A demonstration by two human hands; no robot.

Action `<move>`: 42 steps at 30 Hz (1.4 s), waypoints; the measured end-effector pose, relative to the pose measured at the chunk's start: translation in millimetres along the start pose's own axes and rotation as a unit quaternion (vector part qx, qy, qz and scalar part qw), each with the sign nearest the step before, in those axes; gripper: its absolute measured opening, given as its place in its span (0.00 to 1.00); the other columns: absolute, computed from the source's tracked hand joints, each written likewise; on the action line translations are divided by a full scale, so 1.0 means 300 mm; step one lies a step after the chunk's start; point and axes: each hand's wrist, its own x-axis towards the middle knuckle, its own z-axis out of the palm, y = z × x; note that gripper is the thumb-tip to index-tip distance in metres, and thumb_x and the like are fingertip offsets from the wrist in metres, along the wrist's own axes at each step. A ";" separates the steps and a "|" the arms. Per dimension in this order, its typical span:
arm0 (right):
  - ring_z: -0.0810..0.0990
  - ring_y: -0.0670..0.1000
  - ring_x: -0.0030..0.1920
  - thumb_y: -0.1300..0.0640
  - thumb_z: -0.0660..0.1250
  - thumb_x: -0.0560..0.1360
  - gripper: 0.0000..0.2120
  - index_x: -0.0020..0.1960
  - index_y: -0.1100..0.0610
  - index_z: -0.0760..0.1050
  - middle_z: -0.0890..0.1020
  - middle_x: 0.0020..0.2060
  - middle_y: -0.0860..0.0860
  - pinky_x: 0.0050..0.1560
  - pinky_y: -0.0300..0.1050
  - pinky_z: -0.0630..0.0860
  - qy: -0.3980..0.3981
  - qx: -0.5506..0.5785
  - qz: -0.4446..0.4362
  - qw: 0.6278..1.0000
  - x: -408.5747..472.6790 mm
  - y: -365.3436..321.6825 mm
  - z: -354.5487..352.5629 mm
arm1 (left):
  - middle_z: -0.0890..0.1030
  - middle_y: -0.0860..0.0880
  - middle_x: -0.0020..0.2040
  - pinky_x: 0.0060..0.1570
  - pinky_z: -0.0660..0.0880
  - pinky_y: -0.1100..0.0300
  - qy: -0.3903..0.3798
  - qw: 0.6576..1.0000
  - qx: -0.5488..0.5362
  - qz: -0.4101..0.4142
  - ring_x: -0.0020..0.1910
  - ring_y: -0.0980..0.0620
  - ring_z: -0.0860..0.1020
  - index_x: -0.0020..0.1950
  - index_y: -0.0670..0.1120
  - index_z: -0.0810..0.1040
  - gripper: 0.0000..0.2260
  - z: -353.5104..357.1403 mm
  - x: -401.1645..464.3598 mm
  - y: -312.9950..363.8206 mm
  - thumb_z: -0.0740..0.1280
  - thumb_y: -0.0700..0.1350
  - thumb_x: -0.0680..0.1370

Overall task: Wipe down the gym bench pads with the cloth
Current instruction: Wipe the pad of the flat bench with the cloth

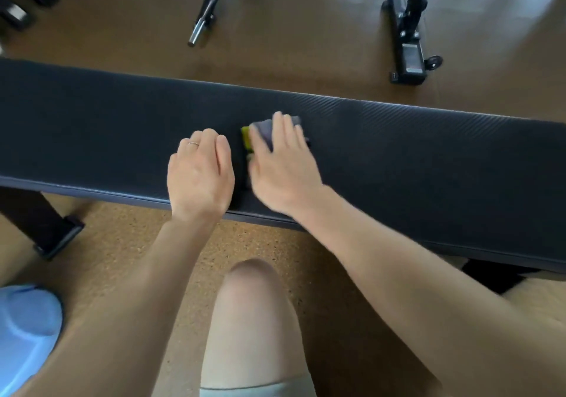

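The cloth (269, 133), grey-purple with a yellow-green edge, is pressed flat on the dark bench pad (413, 154) under the right hand (283, 166). It is covered in large part by that hand's fingers (280, 130), which are laid out straight over it rather than curled round it; the yellow-green edge is seen just left of them, and a grey corner shows beyond the fingertips. The outline of this hand and the cloth is blurred. Just left of the cloth, apart from it, the left hand (200, 170) is rested palm-down on the same pad, its fingers (211, 139) relaxed and slightly bent, with nothing held; a thin ring (193, 143) is worn on one of them. The pad is stretched across the view, well to either side of both hands. Beyond the fingertips, on the brown floor (306, 44), a black metal frame (404, 35) is seen. Nearer than the wrists, a bare knee (252, 277) is raised over the speckled floor, and a light blue object (24, 329) is placed at the far left.
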 end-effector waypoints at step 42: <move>0.58 0.60 0.81 0.48 0.57 0.86 0.23 0.80 0.52 0.64 0.61 0.81 0.58 0.79 0.52 0.51 0.012 0.039 -0.270 0.962 -0.009 -0.186 0.055 | 0.76 0.48 0.47 0.57 0.62 0.55 0.141 0.969 -0.166 -0.119 0.48 0.51 0.70 0.47 0.43 0.73 0.18 -0.186 0.077 -0.077 0.47 0.47 0.84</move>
